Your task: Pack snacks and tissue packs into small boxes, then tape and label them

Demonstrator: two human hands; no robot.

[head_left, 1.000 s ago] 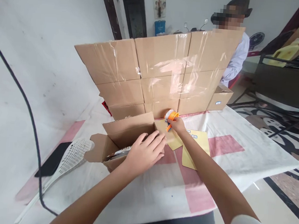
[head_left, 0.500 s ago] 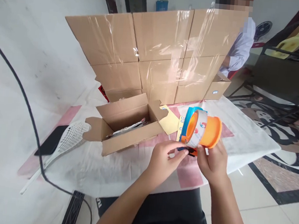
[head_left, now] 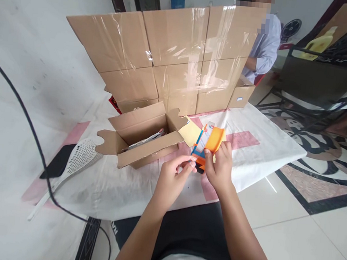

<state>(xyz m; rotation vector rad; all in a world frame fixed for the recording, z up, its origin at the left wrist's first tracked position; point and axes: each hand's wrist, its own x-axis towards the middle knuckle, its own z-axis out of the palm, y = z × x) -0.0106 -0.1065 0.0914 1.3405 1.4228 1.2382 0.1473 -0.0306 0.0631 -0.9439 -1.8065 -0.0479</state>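
Note:
In the head view, my right hand point(head_left: 219, 166) is wrapped round the side of an orange and blue tape dispenser point(head_left: 214, 139). A roll of clear tape point(head_left: 203, 142) with small red and blue prints is fitted on it. The dispenser is held tilted above the near part of the table. My left hand point(head_left: 174, 176) is closed, thumb and forefinger pinched together at the dispenser's dark lower front edge. What lies between those fingertips is too small to make out. Left of the dispenser stands an open cardboard box point(head_left: 147, 154), its flaps up, with a flat printed packet point(head_left: 146, 140) inside.
A tall taped cardboard panel point(head_left: 175, 45) stands across the back, a small box point(head_left: 241, 96) at its right end. A white fly swatter point(head_left: 81, 156) and a black flat object point(head_left: 58, 162) lie left. A dark cable point(head_left: 30, 121) hangs there. Behind the panel sits a person point(head_left: 264, 49).
Both hands and the dispenser are lower and further left in view, and the dispenser has turned. The right thumb now presses against its side. The whole scene has shifted slightly left.

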